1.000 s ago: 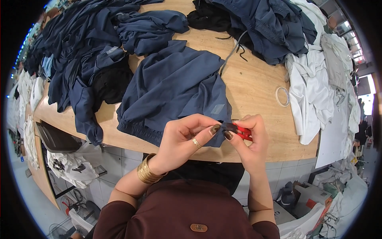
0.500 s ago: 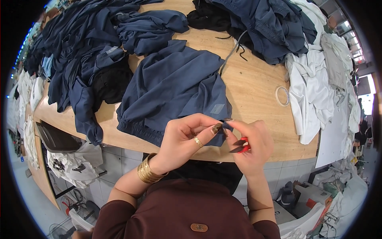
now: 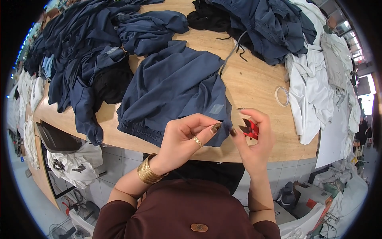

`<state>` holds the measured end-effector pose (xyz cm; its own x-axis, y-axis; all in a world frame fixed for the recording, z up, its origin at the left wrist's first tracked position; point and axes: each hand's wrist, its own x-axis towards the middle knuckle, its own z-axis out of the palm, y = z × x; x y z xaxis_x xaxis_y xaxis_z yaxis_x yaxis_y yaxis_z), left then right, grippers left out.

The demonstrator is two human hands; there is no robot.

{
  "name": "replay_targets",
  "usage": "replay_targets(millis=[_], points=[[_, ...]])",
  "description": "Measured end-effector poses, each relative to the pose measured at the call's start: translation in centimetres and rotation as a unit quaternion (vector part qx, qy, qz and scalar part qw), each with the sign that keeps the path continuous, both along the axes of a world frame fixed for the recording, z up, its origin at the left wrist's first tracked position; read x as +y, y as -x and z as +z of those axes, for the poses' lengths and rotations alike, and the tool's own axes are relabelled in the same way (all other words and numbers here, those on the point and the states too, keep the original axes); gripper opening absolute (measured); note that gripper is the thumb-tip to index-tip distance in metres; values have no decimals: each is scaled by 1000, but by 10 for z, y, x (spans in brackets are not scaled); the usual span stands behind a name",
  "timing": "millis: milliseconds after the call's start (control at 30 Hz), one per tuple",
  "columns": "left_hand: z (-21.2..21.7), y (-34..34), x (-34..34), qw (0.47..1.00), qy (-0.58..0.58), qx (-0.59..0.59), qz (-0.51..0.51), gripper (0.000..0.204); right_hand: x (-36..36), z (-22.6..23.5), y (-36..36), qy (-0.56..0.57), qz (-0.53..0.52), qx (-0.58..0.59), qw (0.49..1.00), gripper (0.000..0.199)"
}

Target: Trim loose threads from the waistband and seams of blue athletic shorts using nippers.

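Note:
A navy garment with a gathered elastic edge lies spread on the table in front of me. A small pale rectangular patch shows near its right edge. My left hand, with a gold ring and bracelet, is pinched at the garment's near right corner; the bit between thumb and finger is mostly hidden. To the right, apart from the cloth, my right hand has small red thread snips tucked in its palm, their dark blades pointing left. Its thumb and forefinger are spread apart.
Piles of navy clothes cover the table's left side, and more navy clothes lie at the far right beside white fabric. A tape roll and a grey cord rest on the wooden table.
My right hand has drawn away to the right from the garment's corner, its thumb and forefinger parting, with the snips still in it. My left hand has stayed in place.

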<state>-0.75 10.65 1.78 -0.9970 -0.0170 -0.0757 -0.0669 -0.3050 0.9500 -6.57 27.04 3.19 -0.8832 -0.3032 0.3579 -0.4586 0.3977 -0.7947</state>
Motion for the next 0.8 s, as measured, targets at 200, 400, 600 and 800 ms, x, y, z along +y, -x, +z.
replay_targets(millis=[200,400,600,800], points=[[1,1,-1,1000,-6,-1,-3,17,13,-14,-5,-65,7,98,993,27],[0,1,0,1000,-10,0,-2,17,9,-13,-4,-96,10,132,986,27],[-1,0,-2,1000,-12,2,-7,17,7,-12,-4,-71,11,100,992,24],[0,0,-1,1000,-9,6,-12,18,8,-12,-2,-105,32,141,984,24]])
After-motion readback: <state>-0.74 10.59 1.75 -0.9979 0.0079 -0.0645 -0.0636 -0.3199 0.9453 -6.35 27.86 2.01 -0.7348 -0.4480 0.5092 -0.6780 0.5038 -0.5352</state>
